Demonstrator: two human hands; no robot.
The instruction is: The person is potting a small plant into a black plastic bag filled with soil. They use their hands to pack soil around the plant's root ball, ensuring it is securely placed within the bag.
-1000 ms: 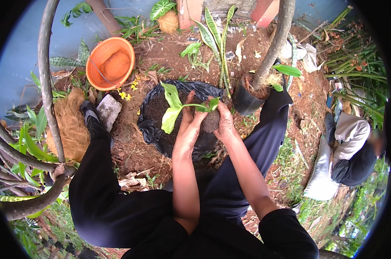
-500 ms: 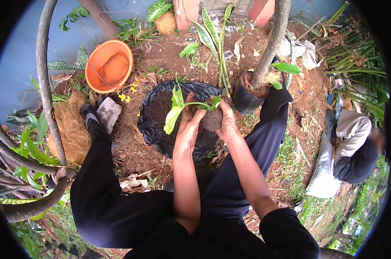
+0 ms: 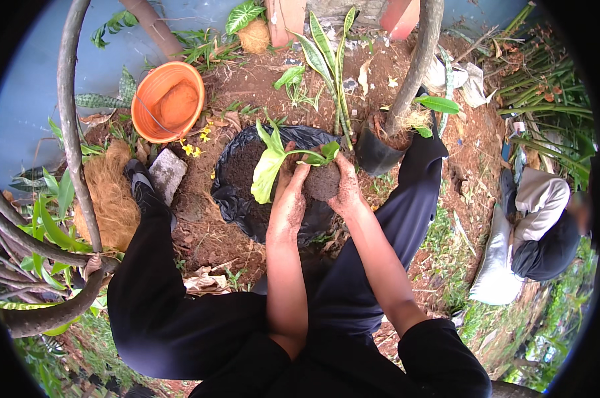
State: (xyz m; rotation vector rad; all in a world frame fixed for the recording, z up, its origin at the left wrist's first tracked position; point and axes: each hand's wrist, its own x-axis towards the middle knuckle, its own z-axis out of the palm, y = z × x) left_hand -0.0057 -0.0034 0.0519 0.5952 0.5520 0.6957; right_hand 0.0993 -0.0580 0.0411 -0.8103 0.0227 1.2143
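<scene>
Both my soil-smeared hands cup a dark root ball [image 3: 323, 180] of a small leafy plant [image 3: 270, 172], with pale green leaves leaning left. My left hand [image 3: 290, 192] grips its left side, fingers partly hidden under the stem; my right hand [image 3: 346, 182] grips its right side. They are above a black plastic bag [image 3: 227, 199] of dark soil [image 3: 243, 162] on the reddish ground. Beside it stands a black pot [image 3: 373, 149] with a woody stem in it.
An orange bucket [image 3: 167, 99], stone block [image 3: 167, 172] and coconut fibre [image 3: 104, 205] lie left. Curved branches [image 3: 71, 132] rise near me. Snake plants [image 3: 323, 60] stand ahead. At right, another person [image 3: 542, 245] in dark top and light trousers is by a white sack [image 3: 492, 265].
My hands have shifted slightly with the root ball, which shows more between them. The pale leaf has swung a little and hangs over my left fingers.
</scene>
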